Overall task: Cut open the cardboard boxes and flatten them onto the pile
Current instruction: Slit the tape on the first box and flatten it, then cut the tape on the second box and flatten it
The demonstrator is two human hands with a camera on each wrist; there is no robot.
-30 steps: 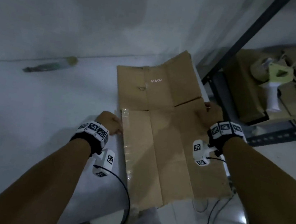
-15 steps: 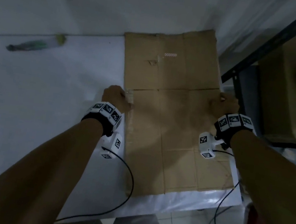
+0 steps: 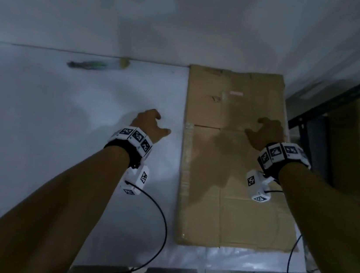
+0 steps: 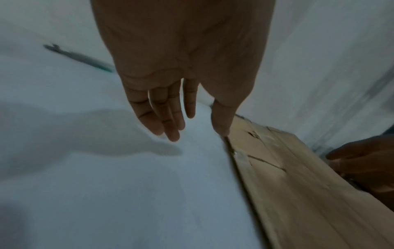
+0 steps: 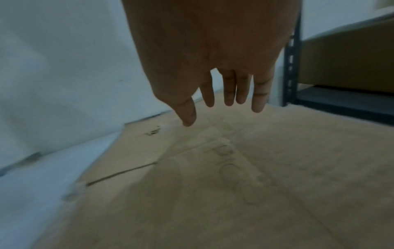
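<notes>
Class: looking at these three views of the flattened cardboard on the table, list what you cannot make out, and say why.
- Printed mark on the flattened cardboard: head view, too small and blurred.
- Handwriting on it: right wrist view, too blurred to read.
- Long green object by the wall: head and left wrist views, smeared; its kind is unclear.
- Shelf contents: head view, cut off by the right edge.

Brown cardboard (image 3: pixel 228 165) is lying on the white table (image 3: pixel 62 120); a green-tinted tool (image 3: pixel 92 64) is sitting left of it.
</notes>
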